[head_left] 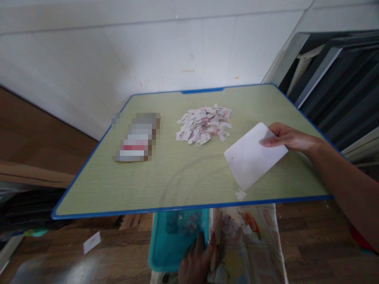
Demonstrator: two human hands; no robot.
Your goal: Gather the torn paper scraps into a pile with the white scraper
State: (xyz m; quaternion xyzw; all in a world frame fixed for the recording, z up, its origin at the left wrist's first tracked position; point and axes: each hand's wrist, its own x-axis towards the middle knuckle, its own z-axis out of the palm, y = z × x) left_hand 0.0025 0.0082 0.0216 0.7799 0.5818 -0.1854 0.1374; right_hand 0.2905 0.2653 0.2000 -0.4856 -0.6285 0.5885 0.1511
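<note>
My right hand (282, 137) is closed on a thin white sheet with rounded corners (254, 156) and a small hole, its thumb on top. The sheet is tilted over the right side of the table. A few paper scraps (241, 194) lie below its lower corner, close to the front edge. Under that edge my left hand (197, 258), dim and partly cut off, grips the right rim of a teal plastic tray (166, 252). Small paper pieces (189, 221) lie inside the tray. A heap of paper scraps (205, 124) sits on the table's far middle.
The green table (118, 189) has a blue rim and stands against a white wall (166, 51). A blurred-out flat item (137, 138) lies on its left. More scraps (233, 225) rest on a patterned cloth (251, 256). Dark panels (340, 79) lean at right; cardboard (38, 138) stands left.
</note>
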